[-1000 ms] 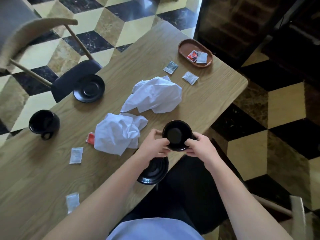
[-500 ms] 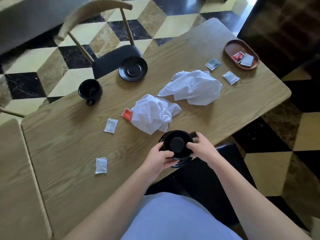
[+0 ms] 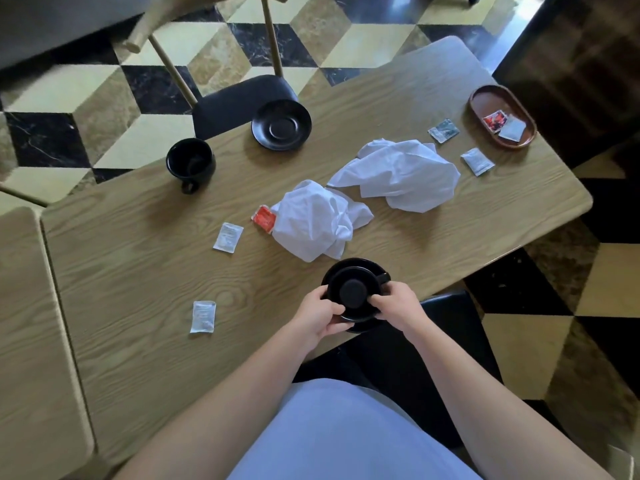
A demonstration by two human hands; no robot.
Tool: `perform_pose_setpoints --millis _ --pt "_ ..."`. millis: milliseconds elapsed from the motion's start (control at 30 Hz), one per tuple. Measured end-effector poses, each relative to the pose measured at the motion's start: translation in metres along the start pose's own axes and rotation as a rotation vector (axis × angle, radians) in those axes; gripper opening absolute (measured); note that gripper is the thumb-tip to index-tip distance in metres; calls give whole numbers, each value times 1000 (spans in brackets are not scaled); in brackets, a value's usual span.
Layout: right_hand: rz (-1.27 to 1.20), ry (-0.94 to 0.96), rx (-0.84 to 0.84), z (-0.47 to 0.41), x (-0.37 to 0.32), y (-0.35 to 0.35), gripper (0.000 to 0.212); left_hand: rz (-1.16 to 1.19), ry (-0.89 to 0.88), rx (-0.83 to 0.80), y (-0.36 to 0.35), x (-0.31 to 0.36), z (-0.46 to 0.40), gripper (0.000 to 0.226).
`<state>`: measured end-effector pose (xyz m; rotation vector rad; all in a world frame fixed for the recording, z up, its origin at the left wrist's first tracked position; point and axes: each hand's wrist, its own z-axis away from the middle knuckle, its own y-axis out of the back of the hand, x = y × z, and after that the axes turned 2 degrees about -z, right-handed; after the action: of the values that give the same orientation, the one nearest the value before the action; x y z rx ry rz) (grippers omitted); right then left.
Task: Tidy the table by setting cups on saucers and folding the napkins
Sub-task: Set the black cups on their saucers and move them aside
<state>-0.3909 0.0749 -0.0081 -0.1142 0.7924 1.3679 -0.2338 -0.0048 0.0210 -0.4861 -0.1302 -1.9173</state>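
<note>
Near edge of the wooden table (image 3: 138, 271): black cup (image 3: 353, 292) sits on a black saucer (image 3: 360, 327), handle pointing right. Left hand (image 3: 320, 317) grips the cup's left side, fingers curled round the wall. Right hand (image 3: 398, 304) grips the right side the same way, just near of the handle. Whether the cup's base rests fully on the saucer cannot be told; the hands cover the near rim.

Second black cup (image 3: 190, 162) stands alone at the far left edge, handle toward the near side. Second black saucer (image 3: 281, 124) lies bare to its right, at the far edge, well apart from that cup.

Two white napkins, both crumpled. Near napkin (image 3: 315, 220) lies at mid-table, just beyond the held cup. Far napkin (image 3: 398, 173) lies to its right and farther off, the two nearly touching.

A red sachet (image 3: 264, 218) lies partly under the near napkin's left edge. White sachets: one (image 3: 228, 237) left of the red one, one (image 3: 203, 317) near left, one (image 3: 477, 161) at far right. A grey sachet (image 3: 443, 130) lies beyond the far napkin.

Brown oval tray (image 3: 485, 98) at the far right corner holds one red and one white sachet.

A wooden chair (image 3: 242, 98) with a dark seat stands at the far side.
</note>
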Motion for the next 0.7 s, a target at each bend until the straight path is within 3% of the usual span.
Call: perform_pose_setpoints --millis 300,700 --pt "-47 -33 -30 -7 9 2 7 -8 11 -10 -1 -2 -11 52" --pt "-31 -46 -28 -12 13 5 16 -53 -6 -39 2 -4 -19 47"
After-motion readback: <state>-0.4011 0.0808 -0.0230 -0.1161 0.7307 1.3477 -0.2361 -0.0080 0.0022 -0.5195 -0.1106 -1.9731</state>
